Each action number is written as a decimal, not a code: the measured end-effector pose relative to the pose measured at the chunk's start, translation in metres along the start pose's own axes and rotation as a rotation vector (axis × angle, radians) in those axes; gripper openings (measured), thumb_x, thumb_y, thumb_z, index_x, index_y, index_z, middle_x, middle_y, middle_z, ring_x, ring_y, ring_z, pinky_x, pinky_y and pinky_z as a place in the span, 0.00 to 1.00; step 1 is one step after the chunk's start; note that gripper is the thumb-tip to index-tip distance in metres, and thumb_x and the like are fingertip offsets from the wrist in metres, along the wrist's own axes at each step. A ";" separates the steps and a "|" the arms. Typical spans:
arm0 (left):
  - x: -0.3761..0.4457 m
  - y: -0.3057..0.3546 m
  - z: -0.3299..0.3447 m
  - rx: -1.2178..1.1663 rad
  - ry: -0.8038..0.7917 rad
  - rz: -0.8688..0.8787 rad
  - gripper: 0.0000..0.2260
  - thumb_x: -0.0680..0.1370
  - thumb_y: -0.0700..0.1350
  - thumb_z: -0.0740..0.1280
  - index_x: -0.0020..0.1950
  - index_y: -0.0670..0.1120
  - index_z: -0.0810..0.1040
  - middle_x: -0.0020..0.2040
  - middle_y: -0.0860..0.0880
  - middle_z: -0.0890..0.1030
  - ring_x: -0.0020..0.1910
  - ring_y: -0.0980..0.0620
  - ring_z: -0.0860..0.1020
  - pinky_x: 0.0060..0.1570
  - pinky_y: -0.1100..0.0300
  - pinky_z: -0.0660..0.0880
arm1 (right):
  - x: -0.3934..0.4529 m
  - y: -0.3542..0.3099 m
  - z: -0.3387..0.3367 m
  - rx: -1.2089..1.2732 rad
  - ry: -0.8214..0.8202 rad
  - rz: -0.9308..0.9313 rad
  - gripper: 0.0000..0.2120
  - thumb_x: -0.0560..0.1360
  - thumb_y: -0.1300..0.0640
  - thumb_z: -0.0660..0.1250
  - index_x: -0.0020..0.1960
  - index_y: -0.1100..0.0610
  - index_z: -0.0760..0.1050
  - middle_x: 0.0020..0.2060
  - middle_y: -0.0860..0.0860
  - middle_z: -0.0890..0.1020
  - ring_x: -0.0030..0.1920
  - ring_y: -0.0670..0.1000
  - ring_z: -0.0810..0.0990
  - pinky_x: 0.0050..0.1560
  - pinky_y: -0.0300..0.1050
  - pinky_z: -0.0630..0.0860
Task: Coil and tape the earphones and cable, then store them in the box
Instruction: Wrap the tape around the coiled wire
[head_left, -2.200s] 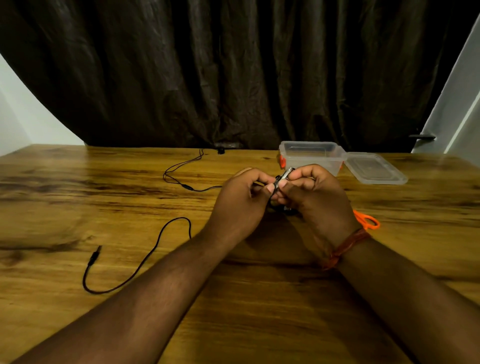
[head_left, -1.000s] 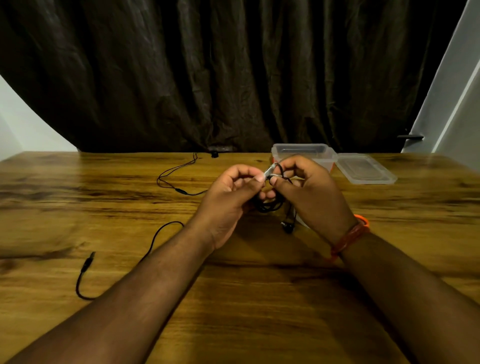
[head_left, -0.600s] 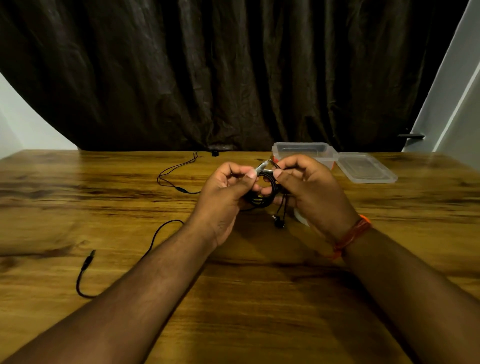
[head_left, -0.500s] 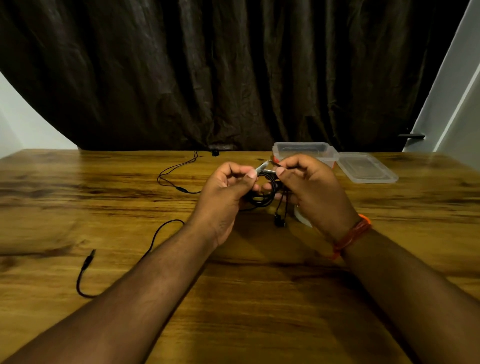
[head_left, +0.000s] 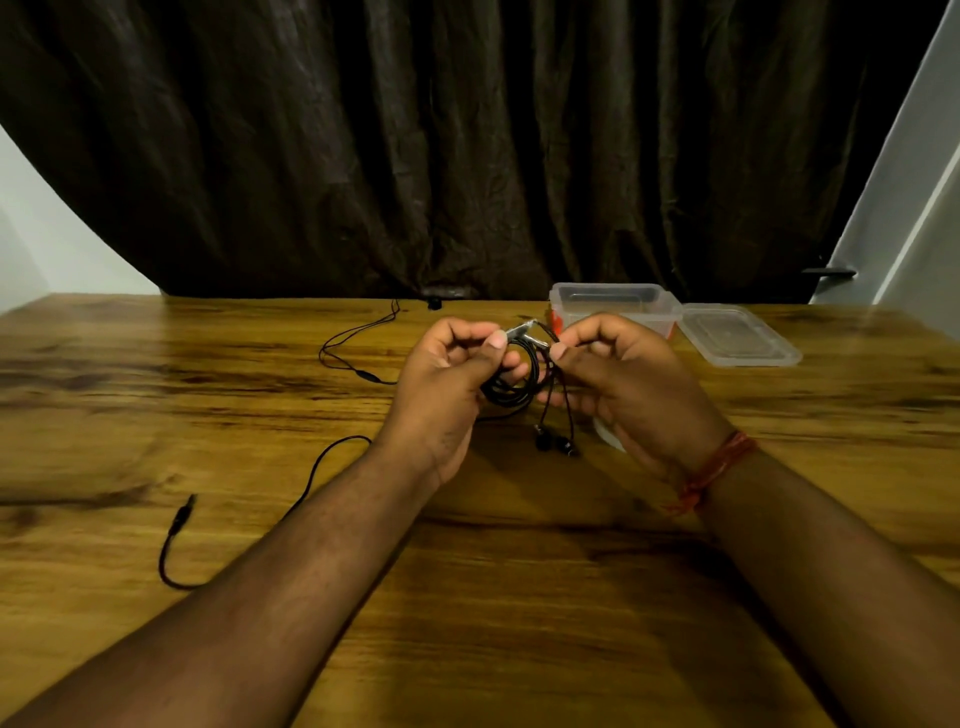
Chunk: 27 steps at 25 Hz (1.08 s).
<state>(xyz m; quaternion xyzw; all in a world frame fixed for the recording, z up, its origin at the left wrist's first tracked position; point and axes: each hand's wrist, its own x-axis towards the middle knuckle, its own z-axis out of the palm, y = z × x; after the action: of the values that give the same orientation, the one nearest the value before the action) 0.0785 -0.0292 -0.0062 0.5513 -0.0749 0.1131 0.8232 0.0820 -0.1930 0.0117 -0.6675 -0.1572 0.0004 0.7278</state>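
Both hands are up over the middle of the wooden worktop (head_left: 519, 597), working close together. The left hand (head_left: 447, 384) curls round a small black coil of earphones (head_left: 511, 387), thumb pressed across the loops, while the right hand (head_left: 623, 384) pinches a pale strip of tape (head_left: 524, 332) that bridges the gap between the two thumbs at the top of the coil. Two earbuds (head_left: 553, 443) dangle below on short leads, hanging just above the wood between the wrists. A red thread band (head_left: 714, 470) sits on the right wrist. Off to the left, a separate black cable (head_left: 311, 467) lies loose and uncoiled on the worktop, its plug (head_left: 183, 514) near the left edge, with another thin loop of it (head_left: 353, 353) farther back. Behind the hands stands the clear plastic box (head_left: 615, 306), open, something orange beside it, and its lid (head_left: 737, 335) lies flat just to the right. A dark curtain (head_left: 467, 145) hangs behind.
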 end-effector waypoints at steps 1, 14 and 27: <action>-0.001 0.001 0.001 -0.024 -0.001 -0.009 0.04 0.80 0.35 0.64 0.51 0.43 0.75 0.38 0.46 0.81 0.40 0.49 0.80 0.44 0.58 0.79 | 0.000 0.001 0.000 0.040 -0.012 0.014 0.04 0.77 0.65 0.65 0.52 0.63 0.74 0.44 0.62 0.80 0.46 0.55 0.82 0.49 0.53 0.82; -0.008 0.009 0.001 0.364 -0.176 -0.026 0.09 0.81 0.45 0.60 0.56 0.50 0.77 0.49 0.46 0.80 0.48 0.52 0.79 0.49 0.54 0.75 | -0.001 0.002 0.002 -0.314 -0.059 -0.125 0.04 0.75 0.68 0.67 0.46 0.60 0.75 0.35 0.61 0.79 0.32 0.52 0.78 0.32 0.43 0.77; -0.010 0.002 0.006 0.762 -0.134 0.070 0.13 0.84 0.53 0.56 0.49 0.44 0.70 0.43 0.45 0.76 0.41 0.53 0.72 0.45 0.44 0.73 | -0.007 0.007 0.009 -0.584 -0.076 -0.233 0.13 0.71 0.55 0.74 0.52 0.51 0.73 0.42 0.49 0.80 0.39 0.44 0.79 0.40 0.39 0.77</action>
<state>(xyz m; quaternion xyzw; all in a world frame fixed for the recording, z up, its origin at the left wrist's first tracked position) 0.0685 -0.0354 -0.0044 0.8208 -0.0999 0.1249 0.5484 0.0751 -0.1850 0.0043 -0.8252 -0.2532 -0.1032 0.4943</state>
